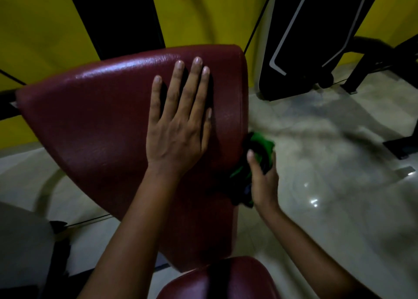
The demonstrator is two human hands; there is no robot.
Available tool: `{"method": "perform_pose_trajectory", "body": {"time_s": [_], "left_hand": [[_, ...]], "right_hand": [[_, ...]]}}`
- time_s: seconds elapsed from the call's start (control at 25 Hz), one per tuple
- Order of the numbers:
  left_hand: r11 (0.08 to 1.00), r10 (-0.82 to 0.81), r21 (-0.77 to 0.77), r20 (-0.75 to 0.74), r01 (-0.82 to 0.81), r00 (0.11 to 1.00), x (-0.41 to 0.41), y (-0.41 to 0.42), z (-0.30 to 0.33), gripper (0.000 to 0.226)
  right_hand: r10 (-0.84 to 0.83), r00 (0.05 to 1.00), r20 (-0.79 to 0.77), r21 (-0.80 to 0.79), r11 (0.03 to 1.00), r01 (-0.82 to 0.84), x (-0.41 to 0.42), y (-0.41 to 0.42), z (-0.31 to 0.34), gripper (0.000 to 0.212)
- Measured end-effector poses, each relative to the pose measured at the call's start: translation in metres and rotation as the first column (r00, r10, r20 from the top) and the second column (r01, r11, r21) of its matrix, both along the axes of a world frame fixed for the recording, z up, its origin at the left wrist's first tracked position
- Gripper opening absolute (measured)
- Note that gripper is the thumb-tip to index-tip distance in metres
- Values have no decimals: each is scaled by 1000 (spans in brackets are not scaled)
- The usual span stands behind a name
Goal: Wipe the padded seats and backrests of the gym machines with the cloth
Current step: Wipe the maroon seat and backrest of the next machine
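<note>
Just past the seat, my left hand lies flat on the backrest to steady it, while my right hand clutches the bunched cloth against its right edge for wiping.
</note>
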State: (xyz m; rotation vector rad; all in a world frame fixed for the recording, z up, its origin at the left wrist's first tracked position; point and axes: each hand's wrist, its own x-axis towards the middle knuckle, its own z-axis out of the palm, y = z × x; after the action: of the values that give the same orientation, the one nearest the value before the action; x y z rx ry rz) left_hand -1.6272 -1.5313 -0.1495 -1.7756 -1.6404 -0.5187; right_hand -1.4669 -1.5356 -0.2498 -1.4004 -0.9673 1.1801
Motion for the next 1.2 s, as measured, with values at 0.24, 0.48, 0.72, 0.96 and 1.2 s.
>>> {"method": "perform_pose_trajectory", "body": {"time_s": [0.24,0.48,0.72,0.96,1.2], "left_hand": [[1000,-14,8,7,13,1000,0,-1,-3,54],[998,53,34,35,-54,998,8,-15,-30,55],[997,56,56,14,-56,998,8,-17,-39,56],[996,64,58,67,-68,996,15,-24,-51,57],[999,47,8,-4,-47,999,22,-51,-107,62]], "right_hand": [[76,996,40,-202,977,-66,7,12,-14,55],[13,1000,2,-7,1000,-13,4,1,-8,62],[56,996,63,-84,995,-51,9,11,-17,63],[20,995,99,56,998,-26,1,-9,-22,51],[-5,999,-32,-142,990,0,3,5,-26,45]]}}
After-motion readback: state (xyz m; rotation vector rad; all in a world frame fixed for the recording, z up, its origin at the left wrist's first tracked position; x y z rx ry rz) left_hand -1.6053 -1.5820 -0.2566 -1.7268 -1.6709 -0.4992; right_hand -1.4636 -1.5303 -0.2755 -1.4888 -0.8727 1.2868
